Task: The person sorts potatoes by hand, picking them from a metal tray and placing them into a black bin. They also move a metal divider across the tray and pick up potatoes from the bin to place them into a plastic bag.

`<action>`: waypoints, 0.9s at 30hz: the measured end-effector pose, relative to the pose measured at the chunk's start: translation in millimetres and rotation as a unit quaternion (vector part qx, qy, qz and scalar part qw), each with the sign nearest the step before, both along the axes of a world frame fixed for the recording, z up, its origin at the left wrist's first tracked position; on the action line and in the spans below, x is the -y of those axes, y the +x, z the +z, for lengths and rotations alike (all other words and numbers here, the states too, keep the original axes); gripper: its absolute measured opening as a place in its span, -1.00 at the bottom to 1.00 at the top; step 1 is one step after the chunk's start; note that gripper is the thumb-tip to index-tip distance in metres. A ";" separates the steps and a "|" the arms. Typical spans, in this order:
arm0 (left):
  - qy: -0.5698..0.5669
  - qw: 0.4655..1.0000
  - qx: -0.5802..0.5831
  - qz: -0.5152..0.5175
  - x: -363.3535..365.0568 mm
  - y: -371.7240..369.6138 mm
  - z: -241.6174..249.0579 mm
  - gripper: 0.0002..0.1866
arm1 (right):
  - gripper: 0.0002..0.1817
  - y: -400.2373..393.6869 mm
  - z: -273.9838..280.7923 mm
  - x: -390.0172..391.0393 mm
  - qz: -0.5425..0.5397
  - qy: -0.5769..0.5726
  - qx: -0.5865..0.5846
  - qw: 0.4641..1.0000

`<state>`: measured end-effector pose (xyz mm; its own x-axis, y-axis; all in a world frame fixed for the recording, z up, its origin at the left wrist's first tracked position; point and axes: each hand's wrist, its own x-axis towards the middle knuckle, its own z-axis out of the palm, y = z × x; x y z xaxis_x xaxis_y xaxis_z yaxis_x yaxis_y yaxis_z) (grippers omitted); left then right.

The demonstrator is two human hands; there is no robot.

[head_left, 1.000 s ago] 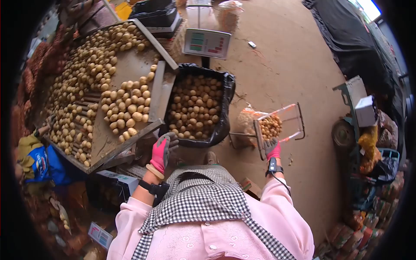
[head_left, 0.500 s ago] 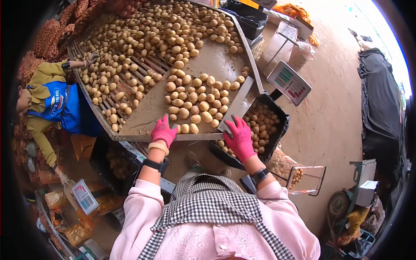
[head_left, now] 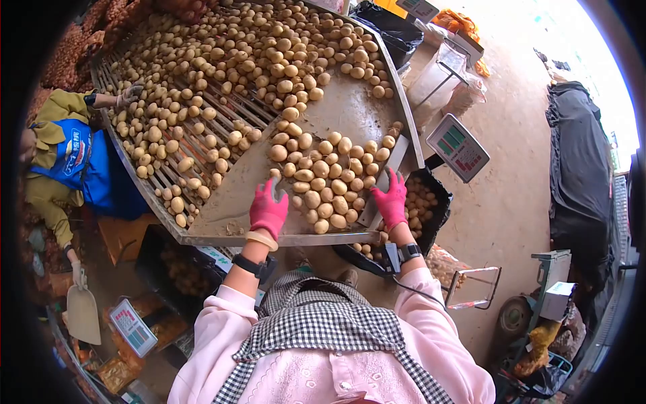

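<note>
Both my hands wear pink gloves at the front of a metal sorting table (head_left: 232,215). My left hand (head_left: 269,207) is at the left side of a cluster of potatoes (head_left: 326,182), its fingers apart and the tips close to the nearest ones. At the cluster's right side, my right hand (head_left: 390,202) spreads its fingers over a flat metal strip (head_left: 398,155) along the table's edge. Neither hand holds anything. Below that edge stands a black-lined bin (head_left: 444,202) with potatoes in it, partly hidden by my right hand and forearm.
More potatoes (head_left: 229,47) cover the slatted part of the table. On the left, a person in a blue apron (head_left: 84,158) reaches onto the slats and holds a scoop (head_left: 83,316) in the other hand. A scale display (head_left: 457,147) stands beyond the right edge.
My left hand has moved up and slightly right over the table, and my right hand slightly right. The view has shifted a little. The other person's scoop now hangs lower left.
</note>
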<state>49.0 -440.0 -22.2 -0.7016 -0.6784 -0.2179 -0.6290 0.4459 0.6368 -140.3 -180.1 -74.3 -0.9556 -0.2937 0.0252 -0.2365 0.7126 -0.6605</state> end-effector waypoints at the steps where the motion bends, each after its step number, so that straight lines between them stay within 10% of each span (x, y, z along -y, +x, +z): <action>1: -0.069 0.994 -0.073 0.044 14.5 0.1 -6.6 -0.56 | -0.13 -1.9 3.5 -1.0 0.010 -0.004 0.013 1.000; 8: -0.139 0.976 -0.156 -0.058 117.0 -62.2 -54.5 -0.51 | -0.15 3.7 24.6 3.7 -0.033 0.023 -0.026 0.999; 19: -0.130 0.981 -0.003 -0.141 79.9 -88.6 -34.2 -0.21 | -0.24 37.2 50.1 -60.7 -0.073 -0.172 -0.019 0.982; 23: 0.054 0.953 -0.198 -0.225 91.5 -87.9 -46.5 -0.39 | -0.24 45.6 41.5 -64.7 -0.089 -0.255 0.053 0.961; 25: 0.371 0.870 -0.307 -0.102 94.9 -72.2 -16.1 -0.54 | -0.24 54.2 39.8 -64.5 -0.105 -0.277 0.079 0.952; 27: 0.383 0.873 -0.300 -0.008 93.8 -45.3 8.8 -0.63 | -0.24 62.6 48.9 -56.3 -0.113 -0.311 0.060 0.942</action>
<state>3.7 -533.8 -13.4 -0.8540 -0.4833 -0.1926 -0.0761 -0.2502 0.9652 -77.7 -123.8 -25.4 -0.9988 -0.0464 0.0130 -0.0222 0.2027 -0.9790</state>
